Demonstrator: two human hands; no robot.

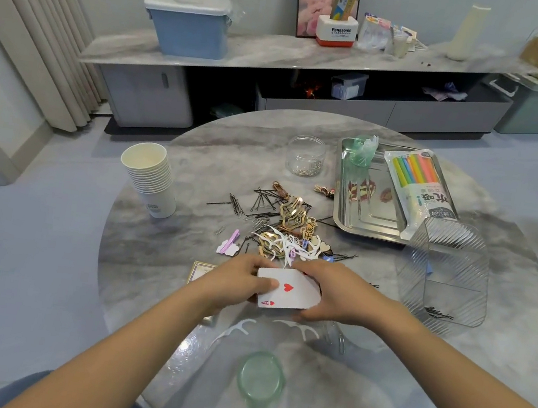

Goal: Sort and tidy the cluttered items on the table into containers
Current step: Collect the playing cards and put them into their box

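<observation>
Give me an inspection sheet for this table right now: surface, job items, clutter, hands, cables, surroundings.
Surface: round grey marble table, glossy.
Job's things: white playing-card deck, ace of hearts on top; steel tray holding colourful straw pack; clear ribbed plastic box; clear jar.
Clutter: black hairpin and gold clip pile; white paper cup stack; green lid.
Hands: left hand and right hand grip the deck.
Cables: nothing seen.
Surroundings: blue lidded bin on grey cabinet.

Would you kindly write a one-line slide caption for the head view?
Both hands, left hand and right hand, grip a deck of playing cards above the hairpin clutter.
</observation>
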